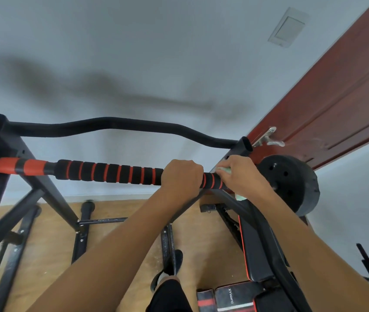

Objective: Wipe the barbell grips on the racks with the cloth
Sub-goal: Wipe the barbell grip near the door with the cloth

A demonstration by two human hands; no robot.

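Two hands on barbell grip [111, 173] | grip: black-and-red foam sleeve, bar lying across rack [41, 176] | left hand [182, 176]: fist wrapped fully around grip | right hand [242, 176]: just beside, fingers clamping pale green cloth [225, 170] against grip's end, near weight plate [289, 181]

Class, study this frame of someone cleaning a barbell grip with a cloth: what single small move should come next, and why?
Probably slide the right hand, closed on the pale green cloth, leftward along the striped foam grip. The cloth sits at the grip's right end beside the weight plate, and most of the grip lies unwiped-looking to the left. The left hand, clamped on the bar, would need to shift aside first.
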